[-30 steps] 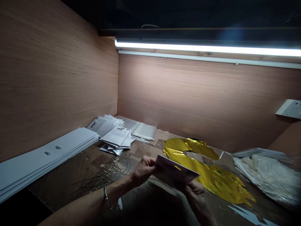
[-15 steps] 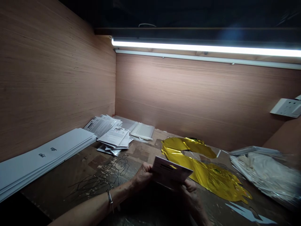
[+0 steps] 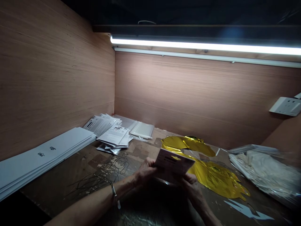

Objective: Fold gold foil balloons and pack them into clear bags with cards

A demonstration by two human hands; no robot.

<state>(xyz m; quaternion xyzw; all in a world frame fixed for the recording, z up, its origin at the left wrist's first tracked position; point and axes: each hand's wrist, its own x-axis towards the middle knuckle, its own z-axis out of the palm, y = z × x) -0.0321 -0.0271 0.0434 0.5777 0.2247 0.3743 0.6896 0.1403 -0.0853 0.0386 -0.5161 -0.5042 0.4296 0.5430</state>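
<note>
Between my hands is a printed card [image 3: 169, 163] with a hang hole near its upper edge, tilted above the table. My left hand [image 3: 146, 171], with a bracelet on the wrist, is closed on the card's left side. At the lower right of the card, my right hand [image 3: 190, 182] is closed on it, its fingers partly hidden behind. A shiny strip, seemingly clear plastic, shows below the card. Just beyond lies a flat gold foil balloon [image 3: 216, 175], partly covered by the card.
Long white sheets [image 3: 63, 147] are stacked at the left. Behind them are printed packets [image 3: 114, 135] and clear plastic sleeves [image 3: 142, 130]. Loose dark threads [image 3: 117, 166] lie nearby. Plastic bags [image 3: 268, 172] and a white cut-out [image 3: 249, 209] are at the right.
Both hands have lifted the card slightly and shifted it a little to the right. A shiny edge now shows under the card. The left forearm has moved slightly right.
</note>
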